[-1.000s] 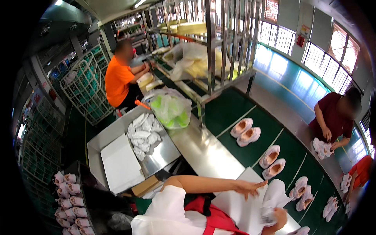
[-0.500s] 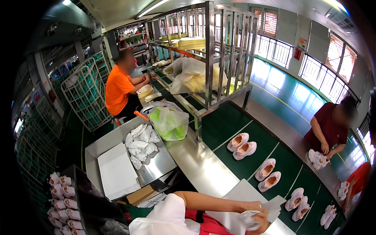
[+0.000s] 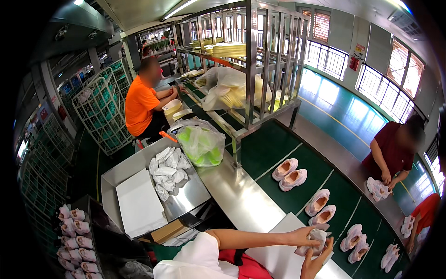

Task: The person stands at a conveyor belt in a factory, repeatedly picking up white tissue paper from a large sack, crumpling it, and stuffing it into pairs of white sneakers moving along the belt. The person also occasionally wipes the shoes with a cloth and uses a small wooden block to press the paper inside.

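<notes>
Down at the lower edge, my left hand (image 3: 301, 237) and right hand (image 3: 314, 262) now close together on a crumpled wad of white paper (image 3: 315, 241), both grips wrapped around it (half a second ago it sat lower, near the rim). Under the grip lies a white sheet (image 3: 274, 253) on the steel tabletop (image 3: 241, 204). Just beyond the grip, pink shoes (image 3: 318, 209) ride the green conveyor (image 3: 278, 153).
</notes>
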